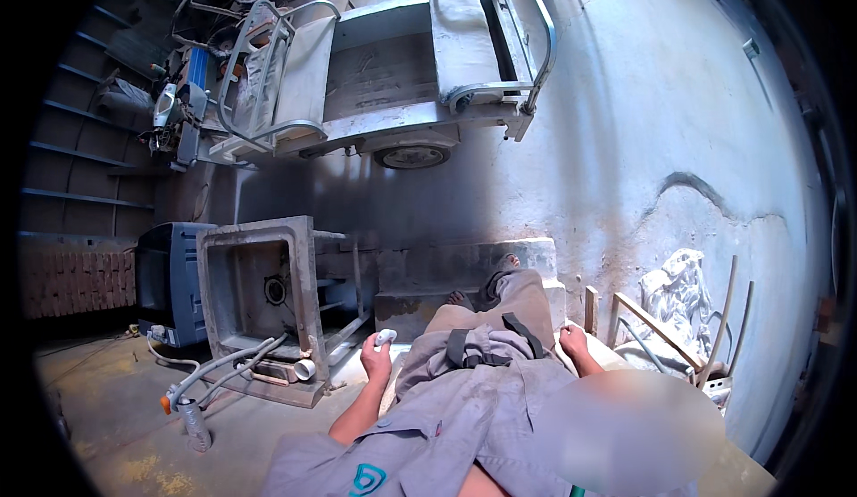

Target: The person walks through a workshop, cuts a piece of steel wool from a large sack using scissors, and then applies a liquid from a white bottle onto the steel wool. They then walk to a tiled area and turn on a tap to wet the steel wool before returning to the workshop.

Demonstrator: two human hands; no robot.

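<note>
We are seated, grey work clothes (464, 408) filling the lower view, legs stretched forward. Our left hand (376, 354) is raised beside the left thigh, fingers curled tight around a small white object (385, 337) that shows above the thumb. Our right hand (573, 341) rests by the right thigh; we cannot tell how its fingers lie. Just left of us, a plastic bottle (195, 426) stands on the dusty floor near grey hoses (223, 368). Beyond these sits a grey box-shaped metal housing (259, 283), open face toward us, with a blue crate-like unit (170, 278) behind it. Our feet reach a concrete step (428, 269). Farthest off stands a dust-covered trailer (384, 69).
</note>
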